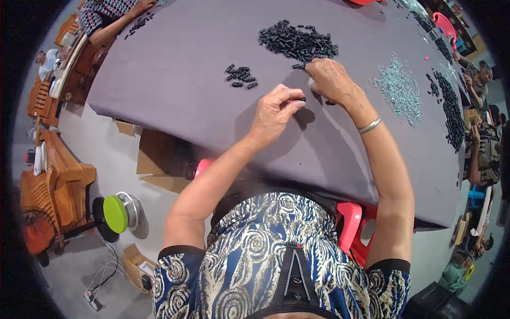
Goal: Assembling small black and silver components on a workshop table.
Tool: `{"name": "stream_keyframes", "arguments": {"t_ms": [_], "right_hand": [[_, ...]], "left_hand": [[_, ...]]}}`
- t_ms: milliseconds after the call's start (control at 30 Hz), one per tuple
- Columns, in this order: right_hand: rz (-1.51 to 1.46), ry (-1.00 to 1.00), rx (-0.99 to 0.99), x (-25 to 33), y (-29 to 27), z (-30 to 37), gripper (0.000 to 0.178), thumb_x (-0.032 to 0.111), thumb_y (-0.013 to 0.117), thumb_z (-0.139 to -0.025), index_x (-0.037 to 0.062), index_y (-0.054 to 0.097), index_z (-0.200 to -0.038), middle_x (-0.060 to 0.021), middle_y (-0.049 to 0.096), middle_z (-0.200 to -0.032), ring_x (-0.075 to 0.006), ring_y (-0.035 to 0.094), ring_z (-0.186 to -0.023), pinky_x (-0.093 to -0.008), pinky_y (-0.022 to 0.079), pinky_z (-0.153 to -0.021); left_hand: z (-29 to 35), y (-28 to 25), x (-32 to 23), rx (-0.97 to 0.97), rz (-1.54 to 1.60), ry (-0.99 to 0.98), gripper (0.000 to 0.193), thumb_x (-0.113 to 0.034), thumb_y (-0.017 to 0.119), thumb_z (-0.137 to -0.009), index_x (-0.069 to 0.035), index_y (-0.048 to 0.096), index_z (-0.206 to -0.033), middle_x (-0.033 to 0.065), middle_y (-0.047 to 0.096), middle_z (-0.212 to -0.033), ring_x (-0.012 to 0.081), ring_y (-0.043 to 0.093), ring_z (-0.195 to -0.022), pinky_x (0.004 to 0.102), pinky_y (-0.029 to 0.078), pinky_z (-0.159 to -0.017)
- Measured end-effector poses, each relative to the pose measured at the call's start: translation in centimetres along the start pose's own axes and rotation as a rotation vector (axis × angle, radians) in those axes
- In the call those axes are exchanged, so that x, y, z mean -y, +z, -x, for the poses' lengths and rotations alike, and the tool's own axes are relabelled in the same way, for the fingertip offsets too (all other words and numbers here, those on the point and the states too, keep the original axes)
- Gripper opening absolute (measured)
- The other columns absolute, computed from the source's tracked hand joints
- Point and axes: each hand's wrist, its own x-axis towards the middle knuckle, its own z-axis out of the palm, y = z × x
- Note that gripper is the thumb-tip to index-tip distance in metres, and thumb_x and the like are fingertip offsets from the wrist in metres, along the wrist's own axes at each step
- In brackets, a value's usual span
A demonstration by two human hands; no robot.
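My left hand (pixel 273 116) is closed in a pinch over the table, with a small black cylindrical piece (pixel 303 99) between thumb and forefinger. Just right of it and farther away, my right hand (pixel 328 78) has its fingers drawn together, pointing down. What those fingers hold, if anything, is hidden. Beside its knuckles lies a black piece (pixel 298 66), at the near edge of a large heap of black cylindrical pieces (pixel 297 41). A smaller group of the same pieces (pixel 240 75) lies left of my hands. One dark piece (pixel 330 103) shows under my right wrist.
A grey cloth covers the table (pixel 186 80). Small clear bluish pieces (pixel 399 90) are heaped to the right, with more black pieces (pixel 451 111) beyond. Another person's arm (pixel 114 29) rests at the far left; other people sit at the right. A cardboard box (pixel 164 159) stands below the table's left edge.
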Motion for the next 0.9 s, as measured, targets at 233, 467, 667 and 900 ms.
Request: {"name": "stream_keyframes", "arguments": {"t_ms": [233,467,667,900], "right_hand": [[-0.934,0.443,-0.053,1.1,-2.4,1.3,0.011,0.006,0.061,-0.077,0.0029,0.066,-0.086,-0.0027,0.062,-0.068,-0.0096,0.059,-0.059,-0.0266,0.048,-0.053],[-1.153,0.513,-0.108,4.1,-2.5,4.3,0.011,0.008,0.058,-0.086,0.0044,0.065,-0.093,0.0015,0.059,-0.075,-0.0055,0.055,-0.062,-0.0211,0.046,-0.054],[-1.306,0.384,-0.312,3.6,-0.6,4.3,0.011,0.015,0.065,-0.085,0.0061,0.065,-0.092,0.0015,0.06,-0.076,-0.0039,0.055,-0.061,-0.0197,0.044,-0.05],[-1.516,0.451,-0.273,3.5,-0.8,5.2,0.006,0.009,0.065,-0.08,0.004,0.065,-0.085,0.0011,0.06,-0.072,-0.0046,0.056,-0.057,-0.0199,0.046,-0.049]], "left_hand": [[-0.2,-0.1,-0.7,-0.042,0.123,-0.127,0.012,-0.003,0.063,-0.085,0.001,0.065,-0.096,-0.0001,0.059,-0.082,0.0064,0.057,-0.071,0.0203,0.046,-0.064],[0.0,-0.1,0.2,0.003,-0.011,-0.073,0.018,-0.007,0.059,-0.09,-0.001,0.064,-0.106,0.0005,0.063,-0.091,0.0055,0.057,-0.079,0.0196,0.047,-0.068],[0.0,0.5,-1.7,0.006,-0.086,-0.123,0.015,-0.002,0.058,-0.089,0.004,0.062,-0.102,-0.0001,0.055,-0.086,0.0062,0.053,-0.076,0.02,0.044,-0.067],[-0.3,0.1,-0.6,0.024,-0.142,-0.058,0.016,-0.001,0.059,-0.089,0.004,0.062,-0.104,-0.0012,0.056,-0.086,0.0061,0.053,-0.077,0.0194,0.044,-0.069]]}}
